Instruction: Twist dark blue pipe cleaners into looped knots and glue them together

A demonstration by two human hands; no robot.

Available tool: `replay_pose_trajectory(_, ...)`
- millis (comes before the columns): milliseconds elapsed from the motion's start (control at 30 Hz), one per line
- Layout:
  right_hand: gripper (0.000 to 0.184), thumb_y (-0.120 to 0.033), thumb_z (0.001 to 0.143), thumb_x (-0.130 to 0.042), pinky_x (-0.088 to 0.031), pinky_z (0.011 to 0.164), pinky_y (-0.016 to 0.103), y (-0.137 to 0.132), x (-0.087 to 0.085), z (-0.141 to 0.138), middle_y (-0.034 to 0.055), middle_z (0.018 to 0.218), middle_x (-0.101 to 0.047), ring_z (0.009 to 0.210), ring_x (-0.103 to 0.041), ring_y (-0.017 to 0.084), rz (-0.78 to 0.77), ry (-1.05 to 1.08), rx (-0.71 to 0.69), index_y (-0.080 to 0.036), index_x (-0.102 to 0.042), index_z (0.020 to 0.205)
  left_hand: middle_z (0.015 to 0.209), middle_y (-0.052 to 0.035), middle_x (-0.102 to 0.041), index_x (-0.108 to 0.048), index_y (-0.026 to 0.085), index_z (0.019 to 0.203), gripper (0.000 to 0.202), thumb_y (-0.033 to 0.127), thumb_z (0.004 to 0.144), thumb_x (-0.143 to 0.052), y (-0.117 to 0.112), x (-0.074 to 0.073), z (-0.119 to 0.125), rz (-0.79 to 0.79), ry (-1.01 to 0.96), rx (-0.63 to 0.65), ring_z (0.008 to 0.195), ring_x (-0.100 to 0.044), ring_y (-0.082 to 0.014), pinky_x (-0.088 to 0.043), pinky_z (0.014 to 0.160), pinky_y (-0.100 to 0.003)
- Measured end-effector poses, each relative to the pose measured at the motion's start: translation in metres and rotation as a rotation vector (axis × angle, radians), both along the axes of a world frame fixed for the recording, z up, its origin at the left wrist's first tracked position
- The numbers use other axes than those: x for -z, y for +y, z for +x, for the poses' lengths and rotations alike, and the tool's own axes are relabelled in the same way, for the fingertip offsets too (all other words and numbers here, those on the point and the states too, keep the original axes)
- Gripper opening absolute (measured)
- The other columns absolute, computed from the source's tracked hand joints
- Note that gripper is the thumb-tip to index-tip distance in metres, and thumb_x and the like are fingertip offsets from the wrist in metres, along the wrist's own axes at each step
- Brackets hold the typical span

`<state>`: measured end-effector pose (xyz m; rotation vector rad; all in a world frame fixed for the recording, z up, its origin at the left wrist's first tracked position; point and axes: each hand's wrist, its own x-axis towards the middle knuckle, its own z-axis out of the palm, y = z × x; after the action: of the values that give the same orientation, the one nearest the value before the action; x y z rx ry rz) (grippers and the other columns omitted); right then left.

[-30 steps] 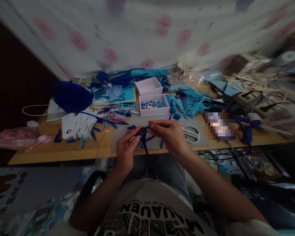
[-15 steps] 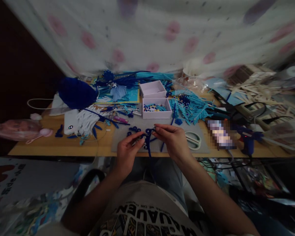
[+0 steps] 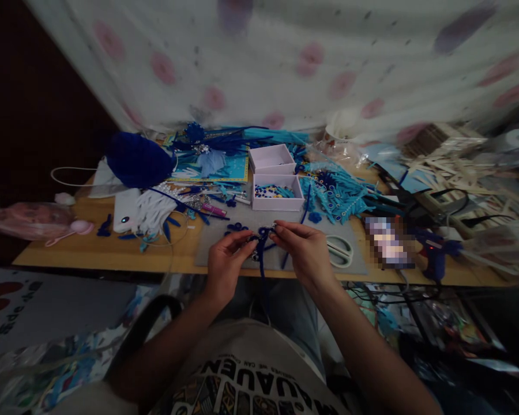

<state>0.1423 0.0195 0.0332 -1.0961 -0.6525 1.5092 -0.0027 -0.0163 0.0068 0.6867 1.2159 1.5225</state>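
Note:
Between my hands hangs a dark blue pipe cleaner piece (image 3: 262, 262), with curled loops at its top and a long stem pointing down toward my lap. My left hand (image 3: 227, 262) pinches its left side between thumb and fingertips. The other side is pinched by my right hand (image 3: 307, 251), where something small and silvery shows at the fingertips. Beneath them is a grey mat (image 3: 207, 253) carrying several small dark blue curled pieces (image 3: 237, 227). Scissors with pale handles (image 3: 341, 251) lie just right of my right hand.
Behind my hands stands a white box (image 3: 277, 203) of beads, its lid (image 3: 271, 158) behind it. Turquoise pipe cleaner pieces (image 3: 350, 193) heap to the right. Farther right are a phone (image 3: 387, 242) and a blue glue gun (image 3: 435, 251). A dark blue plush bundle (image 3: 138, 161) sits left.
The view has shifted slightly, so the table appears a little displaced. Both hands keep their pinch on the blue piece, with hardly any movement.

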Motion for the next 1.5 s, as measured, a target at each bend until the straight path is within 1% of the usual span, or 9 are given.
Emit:
replay_pose_trajectory(167,0.033,-0.031,0.048,-0.097,-0.062,0.076,0.03,0.002,0.003,-0.001,0.0027,0.075,-0.078,0.068,-0.072,0.016,-0.004,0.002,0.046,-0.018,-0.082,0.074,0.099,-0.0054,-0.079,-0.081,0.02,0.094,0.031,0.026,0.065,-0.089,-0.001,0.001,-0.001,0.011,-0.014,0.043,0.096,-0.07,-0.0188,-0.054,0.087,-0.031)
replay_pose_trajectory(267,0.035,-0.031,0.045,-0.097,-0.062,0.074,0.029,0.003,0.006,-0.001,0.0025,0.074,-0.078,0.068,-0.072,0.015,-0.005,0.015,0.075,-0.018,-0.082,0.074,0.111,-0.0058,-0.078,-0.079,0.021,0.104,0.041,0.023,0.064,-0.089,-0.004,0.003,-0.002,0.016,-0.025,0.086,0.105,-0.069,-0.0211,-0.053,0.095,-0.033)
replay_pose_trajectory(367,0.034,-0.029,0.046,-0.097,-0.062,0.075,0.028,0.004,0.01,0.0,0.0024,0.073,-0.078,0.067,-0.072,0.015,-0.007,0.027,0.09,-0.017,-0.082,0.075,0.119,-0.0072,-0.077,-0.077,0.021,0.113,0.051,0.02,0.063,-0.089,-0.006,0.006,-0.002,0.014,-0.024,0.122,0.111,-0.069,-0.024,-0.052,0.1,-0.038)
replay_pose_trajectory(533,0.033,-0.028,0.05,-0.095,-0.062,0.076,0.029,0.003,0.018,-0.001,0.0025,0.076,-0.078,0.069,-0.073,0.015,0.002,0.039,0.103,-0.016,-0.082,0.077,0.125,-0.0087,-0.075,-0.076,0.021,0.115,0.05,0.021,0.066,-0.087,-0.007,0.013,-0.001,0.042,0.034,0.121,0.118,-0.067,-0.0275,-0.051,0.103,-0.041)
replay_pose_trajectory(933,0.032,-0.026,0.048,-0.094,-0.061,0.074,0.028,0.001,0.024,-0.007,0.0025,0.076,-0.078,0.068,-0.072,0.015,-0.021,0.051,0.16,-0.016,-0.082,0.077,0.126,-0.0087,-0.075,-0.076,0.021,0.117,0.049,0.023,0.069,-0.085,-0.006,0.017,-0.003,0.034,0.059,0.112,0.118,-0.068,-0.0278,-0.052,0.104,-0.043)
replay_pose_trajectory(1100,0.033,-0.025,0.048,-0.095,-0.062,0.074,0.027,0.0,0.024,-0.007,0.0023,0.076,-0.078,0.068,-0.072,0.015,-0.03,0.061,0.169,-0.015,-0.082,0.076,0.123,-0.0077,-0.076,-0.077,0.022,0.114,0.047,0.027,0.068,-0.088,-0.007,0.016,-0.003,0.034,0.065,0.126,0.117,-0.068,-0.0268,-0.052,0.104,-0.041)
replay_pose_trajectory(1167,0.032,-0.025,0.048,-0.095,-0.062,0.075,0.027,-0.001,0.024,-0.007,0.0025,0.076,-0.078,0.069,-0.072,0.015,-0.031,0.056,0.173,-0.015,-0.082,0.076,0.123,-0.0075,-0.076,-0.077,0.023,0.115,0.047,0.029,0.07,-0.087,-0.008,0.015,-0.003,0.026,0.047,0.137,0.117,-0.068,-0.0265,-0.054,0.099,-0.038)
replay_pose_trajectory(1333,0.031,-0.026,0.049,-0.094,-0.062,0.075,0.028,-0.001,0.026,-0.007,0.0016,0.075,-0.077,0.068,-0.072,0.015,-0.021,0.037,0.183,-0.017,-0.082,0.076,0.12,-0.0081,-0.076,-0.077,0.024,0.119,0.047,0.037,0.074,-0.084,-0.01,0.014,-0.002,-0.021,0.004,0.145,0.107,-0.07,-0.0258,-0.06,0.08,-0.033)
replay_pose_trajectory(1500,0.031,-0.027,0.049,-0.095,-0.063,0.077,0.031,0.0,0.026,-0.006,0.0017,0.076,-0.078,0.069,-0.071,0.015,-0.013,0.035,0.187,-0.018,-0.082,0.077,0.122,-0.0087,-0.076,-0.076,0.023,0.121,0.051,0.035,0.072,-0.086,-0.01,0.014,-0.001,-0.023,0.009,0.141,0.11,-0.069,-0.0274,-0.061,0.086,-0.037)
